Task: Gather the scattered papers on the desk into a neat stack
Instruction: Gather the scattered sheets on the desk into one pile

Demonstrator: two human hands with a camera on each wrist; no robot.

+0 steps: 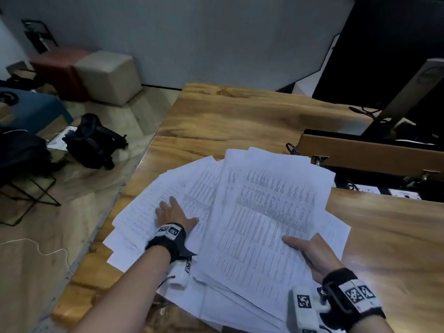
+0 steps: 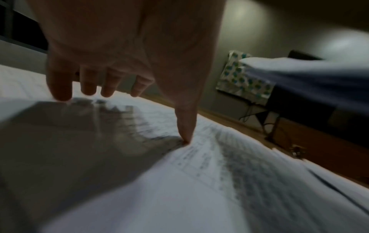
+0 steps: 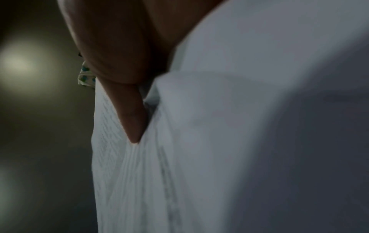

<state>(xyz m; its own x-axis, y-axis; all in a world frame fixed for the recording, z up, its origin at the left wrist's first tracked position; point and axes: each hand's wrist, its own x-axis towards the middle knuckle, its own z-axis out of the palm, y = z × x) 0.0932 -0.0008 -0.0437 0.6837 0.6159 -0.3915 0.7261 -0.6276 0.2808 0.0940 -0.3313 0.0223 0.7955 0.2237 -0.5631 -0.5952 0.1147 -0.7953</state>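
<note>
Our left hand [image 1: 171,216] presses flat, fingers spread, on the fanned sheets [image 1: 144,212] while our right hand [image 1: 312,254] pinches a lifted sheaf [image 1: 269,212] beside it; we should square edges before lowering it, sliding slowly.

Both forearms are showing bare, with no sleeves reaching into view. The left hand [image 1: 173,213] is wearing a black fabric wrist strap [image 1: 168,239] that is carrying white tiles printed with black square fiducial patterns; a white block-shaped unit [image 1: 181,272] with another such marker is hanging under the wrist, and a thin dark cable is trailing from it. The right hand [image 1: 312,254] is wearing a matching black band [image 1: 350,296] with two patterned white tiles on top, and a white camera housing [image 1: 305,308] with its own black marker is sitting on the inner side. No rings or gloves are showing on either hand.
</note>
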